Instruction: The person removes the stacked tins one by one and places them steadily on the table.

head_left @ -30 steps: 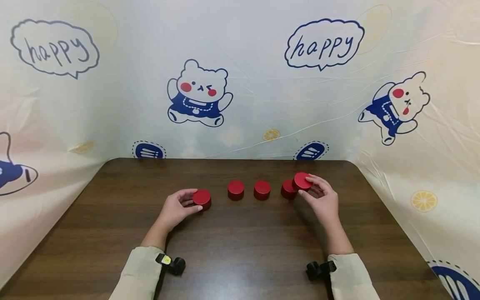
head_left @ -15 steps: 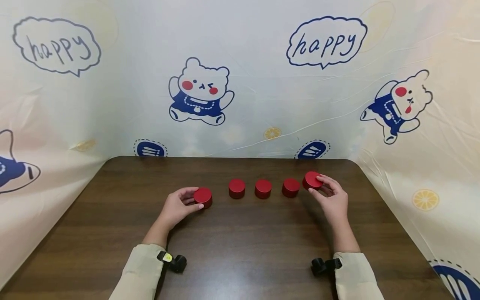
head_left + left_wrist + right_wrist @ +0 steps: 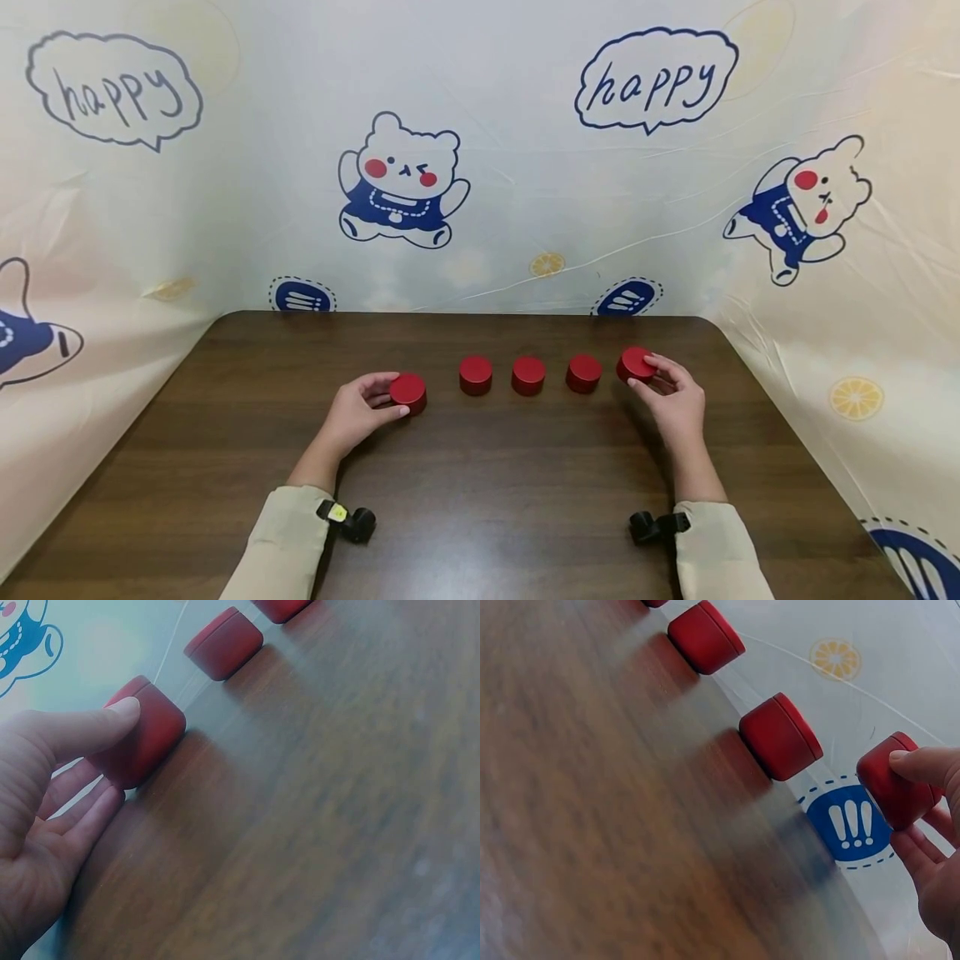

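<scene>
Several short red cylinders stand in a row on the brown table (image 3: 480,483); a seam near the top of each looks like a lid line. My left hand (image 3: 358,414) pinches the leftmost red cylinder (image 3: 407,395) between thumb and fingers, and that one rests on the tabletop. Held by my right hand (image 3: 677,405), the rightmost red cylinder (image 3: 895,787) hangs a little above the table, as the right wrist view shows. Between the hands stand three untouched ones: a left (image 3: 476,377), a middle (image 3: 528,377) and a right cylinder (image 3: 583,374).
A pale cloth backdrop (image 3: 510,125) with printed bears and lettering rises right behind the table's far edge. Each sleeve cuff bears a small black camera, the left camera (image 3: 358,526) and the right camera (image 3: 645,527).
My right hand has carried its red cylinder rightward, away from the third standing one it overlapped in view. My left hand keeps its hold in the same place.
</scene>
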A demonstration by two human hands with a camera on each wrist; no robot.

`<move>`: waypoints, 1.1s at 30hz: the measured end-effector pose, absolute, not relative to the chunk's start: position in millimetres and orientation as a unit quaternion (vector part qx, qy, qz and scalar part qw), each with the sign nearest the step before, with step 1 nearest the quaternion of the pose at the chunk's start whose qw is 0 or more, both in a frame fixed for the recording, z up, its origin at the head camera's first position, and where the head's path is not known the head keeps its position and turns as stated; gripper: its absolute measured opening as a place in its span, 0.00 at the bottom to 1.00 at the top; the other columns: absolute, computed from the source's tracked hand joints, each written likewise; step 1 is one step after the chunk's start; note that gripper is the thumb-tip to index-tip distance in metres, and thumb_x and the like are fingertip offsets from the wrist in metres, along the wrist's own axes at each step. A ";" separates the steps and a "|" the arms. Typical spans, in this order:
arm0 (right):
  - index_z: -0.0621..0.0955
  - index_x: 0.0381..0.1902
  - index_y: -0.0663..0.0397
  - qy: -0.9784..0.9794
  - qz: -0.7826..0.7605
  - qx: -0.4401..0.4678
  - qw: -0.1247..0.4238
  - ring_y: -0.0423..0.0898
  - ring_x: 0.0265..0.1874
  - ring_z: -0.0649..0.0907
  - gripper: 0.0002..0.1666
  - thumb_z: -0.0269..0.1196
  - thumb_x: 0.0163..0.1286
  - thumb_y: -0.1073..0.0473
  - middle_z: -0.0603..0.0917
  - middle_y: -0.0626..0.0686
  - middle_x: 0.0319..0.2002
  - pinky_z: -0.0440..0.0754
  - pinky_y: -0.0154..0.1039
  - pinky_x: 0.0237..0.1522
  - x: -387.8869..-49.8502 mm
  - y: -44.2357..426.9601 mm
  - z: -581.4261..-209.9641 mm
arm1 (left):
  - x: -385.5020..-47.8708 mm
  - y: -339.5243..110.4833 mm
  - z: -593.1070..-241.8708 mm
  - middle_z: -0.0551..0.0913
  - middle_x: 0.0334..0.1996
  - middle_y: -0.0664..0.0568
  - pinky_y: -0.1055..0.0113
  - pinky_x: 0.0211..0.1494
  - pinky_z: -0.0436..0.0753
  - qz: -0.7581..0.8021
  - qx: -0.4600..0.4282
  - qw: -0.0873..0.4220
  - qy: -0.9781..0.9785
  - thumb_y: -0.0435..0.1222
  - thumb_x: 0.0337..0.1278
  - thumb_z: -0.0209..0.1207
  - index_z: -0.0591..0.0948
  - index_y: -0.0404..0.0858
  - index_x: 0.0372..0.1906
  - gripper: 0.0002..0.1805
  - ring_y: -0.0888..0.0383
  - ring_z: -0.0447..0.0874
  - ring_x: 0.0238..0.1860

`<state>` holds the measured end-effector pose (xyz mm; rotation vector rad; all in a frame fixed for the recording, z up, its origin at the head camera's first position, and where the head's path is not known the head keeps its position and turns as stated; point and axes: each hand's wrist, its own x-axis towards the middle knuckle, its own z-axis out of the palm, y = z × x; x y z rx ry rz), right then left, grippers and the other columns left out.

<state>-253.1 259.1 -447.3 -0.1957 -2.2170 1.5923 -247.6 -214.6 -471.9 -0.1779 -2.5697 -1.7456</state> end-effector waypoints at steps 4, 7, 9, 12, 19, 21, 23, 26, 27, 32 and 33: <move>0.81 0.57 0.56 -0.800 0.561 -0.076 0.199 0.49 0.54 0.79 0.28 0.73 0.57 0.63 0.78 0.53 0.60 0.77 0.33 0.56 -253.4 260.0 -448.2 | -248.1 -214.5 -472.9 0.80 0.53 0.38 0.60 0.56 0.80 -0.562 -0.061 0.019 -0.825 0.34 0.45 0.75 0.77 0.33 0.60 0.33 0.45 0.82 0.53; 0.81 0.57 0.55 -0.807 0.552 -0.088 0.189 0.49 0.55 0.78 0.28 0.73 0.58 0.62 0.78 0.54 0.60 0.77 0.35 0.57 -253.3 261.0 -448.8 | -247.9 -214.3 -472.7 0.80 0.53 0.37 0.60 0.56 0.80 -0.561 -0.064 0.023 -0.825 0.33 0.45 0.75 0.77 0.32 0.60 0.33 0.45 0.82 0.52; 0.81 0.58 0.55 -0.811 0.549 -0.097 0.179 0.50 0.55 0.77 0.28 0.73 0.58 0.62 0.77 0.54 0.61 0.77 0.37 0.57 -253.6 261.6 -449.5 | -247.9 -214.1 -472.8 0.80 0.53 0.37 0.60 0.56 0.79 -0.561 -0.065 0.023 -0.825 0.33 0.45 0.75 0.77 0.32 0.60 0.33 0.44 0.82 0.52; 0.80 0.58 0.54 -0.814 0.546 -0.110 0.164 0.51 0.56 0.77 0.29 0.73 0.58 0.62 0.77 0.55 0.61 0.77 0.39 0.58 -254.2 262.5 -450.5 | -247.4 -213.9 -472.0 0.80 0.53 0.37 0.60 0.57 0.79 -0.563 -0.061 0.021 -0.824 0.33 0.45 0.75 0.77 0.32 0.60 0.33 0.45 0.82 0.52; 0.80 0.59 0.55 -0.818 0.539 -0.127 0.153 0.52 0.56 0.78 0.29 0.73 0.59 0.62 0.77 0.56 0.61 0.76 0.42 0.59 -256.9 265.4 -451.5 | -247.3 -214.5 -472.0 0.80 0.53 0.36 0.58 0.57 0.79 -0.569 -0.063 0.022 -0.819 0.32 0.45 0.75 0.77 0.32 0.60 0.33 0.44 0.82 0.52; 0.80 0.59 0.56 -0.822 0.536 -0.120 0.151 0.52 0.56 0.78 0.29 0.73 0.58 0.62 0.77 0.58 0.61 0.77 0.40 0.58 -258.1 265.6 -450.6 | -247.6 -214.5 -471.7 0.80 0.53 0.36 0.59 0.57 0.79 -0.567 -0.064 0.023 -0.821 0.32 0.45 0.75 0.76 0.32 0.60 0.33 0.44 0.82 0.52; 0.80 0.58 0.57 -0.828 0.529 -0.114 0.145 0.53 0.55 0.79 0.29 0.73 0.58 0.62 0.78 0.59 0.59 0.78 0.35 0.56 -259.5 266.3 -450.7 | -247.9 -214.6 -471.9 0.80 0.53 0.37 0.60 0.56 0.80 -0.565 -0.061 0.024 -0.823 0.32 0.44 0.75 0.77 0.32 0.60 0.33 0.45 0.82 0.52; 0.80 0.57 0.59 -0.836 0.520 -0.107 0.139 0.54 0.52 0.80 0.28 0.73 0.58 0.62 0.79 0.62 0.57 0.78 0.24 0.47 -261.7 267.7 -452.4 | -248.3 -214.1 -472.1 0.80 0.53 0.38 0.62 0.55 0.80 -0.563 -0.057 0.022 -0.824 0.33 0.44 0.75 0.77 0.33 0.60 0.33 0.46 0.82 0.52; 0.80 0.57 0.59 -0.840 0.515 -0.107 0.136 0.55 0.51 0.81 0.28 0.73 0.58 0.62 0.80 0.62 0.56 0.77 0.21 0.45 -262.4 268.6 -453.5 | -248.4 -214.0 -472.3 0.80 0.53 0.39 0.63 0.55 0.80 -0.564 -0.058 0.021 -0.824 0.33 0.44 0.75 0.77 0.33 0.60 0.33 0.46 0.82 0.52; 0.80 0.55 0.61 -0.850 0.499 -0.101 0.135 0.57 0.49 0.82 0.27 0.73 0.57 0.64 0.81 0.65 0.54 0.73 0.16 0.38 -265.0 272.3 -458.3 | -248.0 -212.7 -471.2 0.80 0.53 0.39 0.63 0.56 0.80 -0.567 -0.057 0.015 -0.821 0.33 0.44 0.75 0.77 0.34 0.60 0.33 0.47 0.82 0.52; 0.81 0.55 0.61 -0.851 0.497 -0.100 0.135 0.57 0.49 0.82 0.26 0.73 0.57 0.64 0.81 0.65 0.54 0.73 0.16 0.38 -265.3 272.7 -458.8 | -247.8 -212.6 -470.8 0.80 0.53 0.39 0.62 0.56 0.80 -0.568 -0.056 0.015 -0.821 0.33 0.44 0.75 0.77 0.34 0.60 0.33 0.47 0.82 0.52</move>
